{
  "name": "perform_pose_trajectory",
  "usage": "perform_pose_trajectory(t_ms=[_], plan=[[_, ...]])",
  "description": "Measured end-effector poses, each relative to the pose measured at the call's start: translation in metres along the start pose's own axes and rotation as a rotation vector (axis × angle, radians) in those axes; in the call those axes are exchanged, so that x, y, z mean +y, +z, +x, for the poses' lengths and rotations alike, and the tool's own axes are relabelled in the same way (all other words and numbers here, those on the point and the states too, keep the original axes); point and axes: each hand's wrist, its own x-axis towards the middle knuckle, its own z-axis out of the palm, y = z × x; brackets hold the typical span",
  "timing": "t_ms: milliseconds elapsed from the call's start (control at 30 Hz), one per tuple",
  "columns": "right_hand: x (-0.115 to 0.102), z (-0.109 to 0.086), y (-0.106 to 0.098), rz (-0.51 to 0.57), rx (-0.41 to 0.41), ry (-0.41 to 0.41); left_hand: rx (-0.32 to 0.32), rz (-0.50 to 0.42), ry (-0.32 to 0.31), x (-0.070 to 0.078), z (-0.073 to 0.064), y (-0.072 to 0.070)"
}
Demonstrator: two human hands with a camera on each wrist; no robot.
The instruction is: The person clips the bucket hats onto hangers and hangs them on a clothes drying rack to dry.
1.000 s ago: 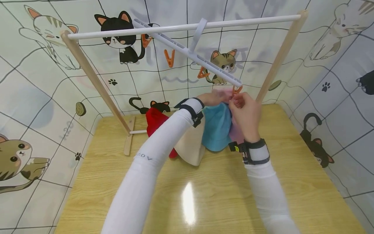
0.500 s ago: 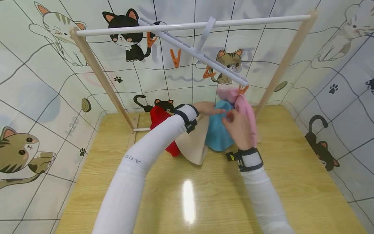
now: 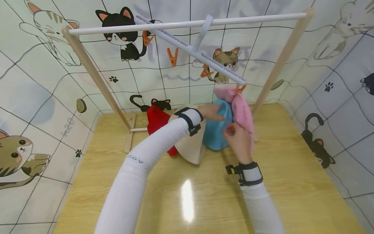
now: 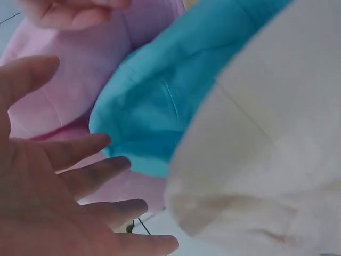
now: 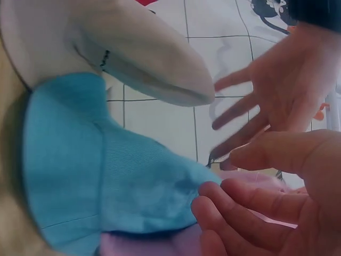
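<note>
A pink bucket hat (image 3: 244,112) hangs from an orange clip (image 3: 241,88) at the right end of a white clip hanger (image 3: 193,51). My left hand (image 3: 211,112) hovers by the crown of a blue bucket hat (image 3: 214,135), fingers spread and nothing held. Lower and to the right, my right hand (image 3: 239,139) is in front of the pink hat with loosely bent fingers; the right wrist view shows them without any item, near the blue hat (image 5: 64,160). A beige hat (image 3: 190,149) and a red hat (image 3: 156,120) stand further left, partly behind my left arm.
The hanger hooks over a white rod (image 3: 117,30) between two wooden posts (image 3: 96,73). Several other orange clips, such as one clip (image 3: 172,57), dangle from it. The wooden table (image 3: 152,195) lies below, and cat-patterned walls surround it.
Both hands have left the clip and the pink hat's top and come down toward the blue hat. The pink hat now hangs by its clip. My right hand has sunk furthest.
</note>
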Motion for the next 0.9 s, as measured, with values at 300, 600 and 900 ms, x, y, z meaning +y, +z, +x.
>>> perform_pose_trajectory(t_ms=[300, 600, 900], plan=[[0.016, -0.034, -0.005, 0.149, -0.016, 0.031, 0.171, 0.012, 0.068, 0.013, 0.025, 0.003], [0.020, -0.059, -0.021, 0.217, -0.022, 0.136, 0.101, 0.074, 0.081, 0.014, 0.042, -0.003], [0.025, -0.070, -0.024, 0.221, 0.049, 0.176, 0.110, 0.098, 0.082, 0.008, 0.060, -0.007]])
